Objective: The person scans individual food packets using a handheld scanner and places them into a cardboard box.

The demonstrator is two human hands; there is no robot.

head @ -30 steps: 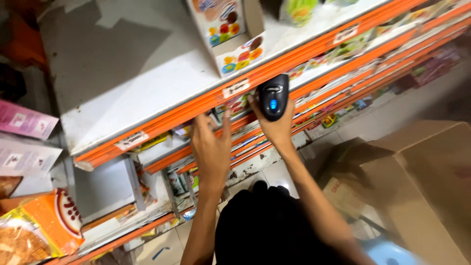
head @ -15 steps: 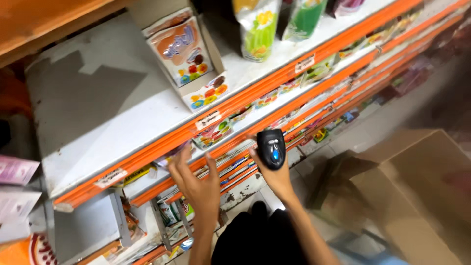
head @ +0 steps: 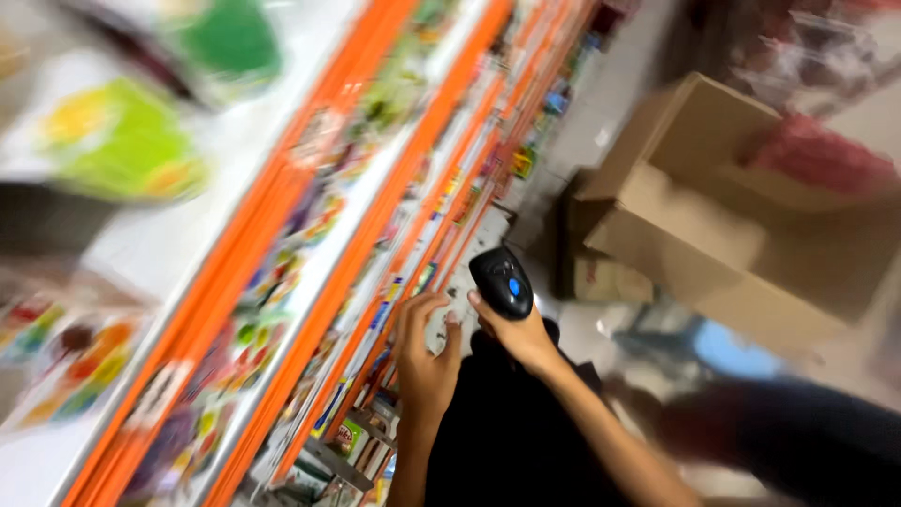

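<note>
My right hand [head: 516, 334] holds a black handheld scanner [head: 502, 281] with a blue button, pointed toward the orange-edged store shelves [head: 375, 216]. My left hand [head: 424, 352] hangs beside it with fingers spread and nothing in it, close to the lower shelf edges. Both forearms reach out over my dark clothing [head: 507, 441]. The whole view is smeared by motion, so shelf goods are hard to make out.
Blurred green and yellow packages [head: 122, 141] sit on the upper white shelf at left. Small boxed goods [head: 352, 437] fill the lower shelves. An open brown cardboard box [head: 741, 216] stands on the floor at right, with red packaging [head: 826, 155] behind it.
The view has swung right and down along the shelves. Both hands have dropped lower, away from the upper shelf edge; the scanner stays in my right hand. The cardboard box fills more of the view.
</note>
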